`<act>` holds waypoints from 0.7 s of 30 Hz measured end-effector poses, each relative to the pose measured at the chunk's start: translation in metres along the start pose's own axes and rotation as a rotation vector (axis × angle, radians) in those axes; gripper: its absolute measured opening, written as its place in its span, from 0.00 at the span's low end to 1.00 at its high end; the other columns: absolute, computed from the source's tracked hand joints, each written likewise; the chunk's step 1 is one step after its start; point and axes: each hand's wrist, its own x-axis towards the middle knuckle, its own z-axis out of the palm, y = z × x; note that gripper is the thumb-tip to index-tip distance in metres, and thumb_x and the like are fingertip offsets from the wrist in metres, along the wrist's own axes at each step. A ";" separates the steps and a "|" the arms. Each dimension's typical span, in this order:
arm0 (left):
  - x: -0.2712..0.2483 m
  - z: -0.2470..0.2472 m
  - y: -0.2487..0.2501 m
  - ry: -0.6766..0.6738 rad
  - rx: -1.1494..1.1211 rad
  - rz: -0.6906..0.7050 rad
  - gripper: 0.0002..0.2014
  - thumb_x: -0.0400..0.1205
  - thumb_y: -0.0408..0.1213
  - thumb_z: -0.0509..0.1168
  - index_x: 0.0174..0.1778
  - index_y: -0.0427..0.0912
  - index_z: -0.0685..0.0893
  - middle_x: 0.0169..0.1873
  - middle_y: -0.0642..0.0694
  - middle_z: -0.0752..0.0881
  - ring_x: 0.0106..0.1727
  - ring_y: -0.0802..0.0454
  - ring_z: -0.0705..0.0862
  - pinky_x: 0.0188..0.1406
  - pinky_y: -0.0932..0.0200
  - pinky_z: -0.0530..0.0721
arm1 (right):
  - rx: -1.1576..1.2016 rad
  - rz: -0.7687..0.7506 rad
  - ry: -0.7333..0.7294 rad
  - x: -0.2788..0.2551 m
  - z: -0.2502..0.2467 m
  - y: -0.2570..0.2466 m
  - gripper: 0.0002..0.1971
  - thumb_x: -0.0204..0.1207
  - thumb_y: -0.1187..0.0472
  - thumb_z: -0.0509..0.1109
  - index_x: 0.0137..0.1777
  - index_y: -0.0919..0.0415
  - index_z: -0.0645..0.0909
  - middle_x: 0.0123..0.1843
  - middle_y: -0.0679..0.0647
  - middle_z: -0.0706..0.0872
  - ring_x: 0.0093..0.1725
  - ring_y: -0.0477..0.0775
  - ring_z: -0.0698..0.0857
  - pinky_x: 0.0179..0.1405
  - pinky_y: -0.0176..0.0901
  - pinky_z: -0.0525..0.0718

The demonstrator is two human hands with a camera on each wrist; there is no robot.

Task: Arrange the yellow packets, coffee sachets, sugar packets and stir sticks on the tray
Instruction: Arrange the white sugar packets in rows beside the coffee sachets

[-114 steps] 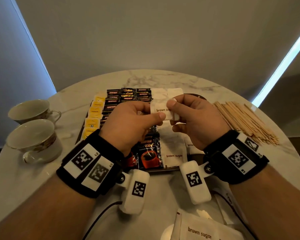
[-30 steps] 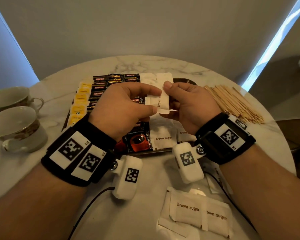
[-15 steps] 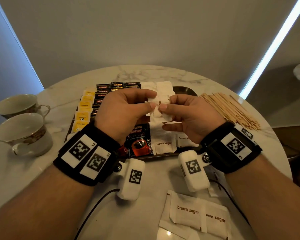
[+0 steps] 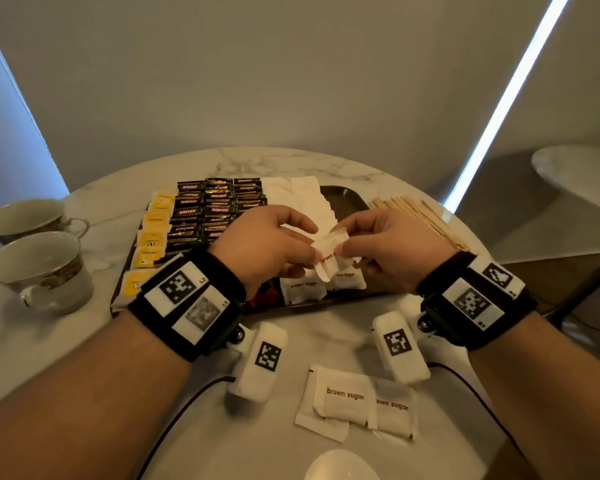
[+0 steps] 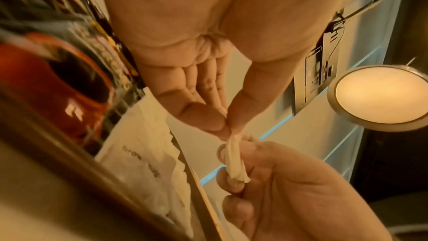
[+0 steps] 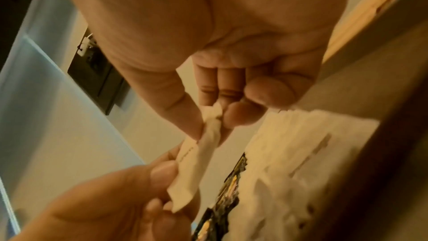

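Observation:
Both hands hold white brown sugar packets [image 4: 330, 252] just above the near part of the dark tray [image 4: 343, 196]. My left hand [image 4: 267, 244] pinches one end between thumb and forefinger, and my right hand [image 4: 385, 245] pinches the other end. The pinched sugar packets [image 5: 235, 157] show edge-on in the left wrist view, and the sugar packets [image 6: 197, 155] in the right wrist view. On the tray lie a column of yellow packets [image 4: 151, 240], rows of dark coffee sachets [image 4: 215, 206] and more white sugar packets [image 4: 303, 197]. Wooden stir sticks [image 4: 426, 216] lie on the table right of the tray.
Two teacups [image 4: 35, 268] stand at the table's left edge. Loose brown sugar packets [image 4: 357, 401] lie on the marble table [image 4: 84, 341] near me. A white rounded object [image 4: 340, 465] sits at the near edge. Cables trail from both wrist cameras.
The hands have lowered a little toward the tray's near part and drawn slightly apart, and the packets between them have tilted. The camera view has shifted upward.

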 end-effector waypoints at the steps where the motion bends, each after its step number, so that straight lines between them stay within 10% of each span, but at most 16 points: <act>1: 0.001 0.004 0.000 0.010 0.024 -0.001 0.17 0.74 0.17 0.76 0.55 0.35 0.87 0.42 0.36 0.94 0.42 0.41 0.92 0.36 0.54 0.90 | -0.040 0.015 0.010 -0.002 -0.004 0.000 0.07 0.77 0.64 0.78 0.50 0.51 0.91 0.47 0.49 0.94 0.38 0.43 0.86 0.41 0.40 0.82; 5: -0.001 0.017 0.001 0.097 0.219 0.057 0.11 0.76 0.22 0.76 0.51 0.39 0.89 0.44 0.38 0.93 0.44 0.42 0.93 0.47 0.46 0.94 | -0.091 0.142 0.050 -0.004 -0.015 0.010 0.04 0.77 0.63 0.78 0.48 0.53 0.91 0.47 0.56 0.94 0.37 0.49 0.85 0.44 0.44 0.86; 12: -0.025 0.024 -0.002 0.075 0.832 0.096 0.09 0.78 0.34 0.73 0.47 0.54 0.93 0.41 0.60 0.90 0.45 0.60 0.89 0.42 0.64 0.87 | -0.188 0.208 0.041 -0.002 -0.015 0.021 0.03 0.77 0.63 0.78 0.49 0.56 0.90 0.43 0.53 0.92 0.34 0.44 0.86 0.32 0.33 0.85; 21: -0.036 0.033 -0.001 -0.064 1.086 -0.035 0.17 0.82 0.33 0.69 0.65 0.51 0.92 0.60 0.52 0.91 0.59 0.52 0.88 0.57 0.58 0.89 | -0.273 0.219 0.026 -0.005 -0.021 0.018 0.04 0.78 0.61 0.78 0.51 0.55 0.88 0.43 0.53 0.91 0.38 0.46 0.87 0.36 0.37 0.85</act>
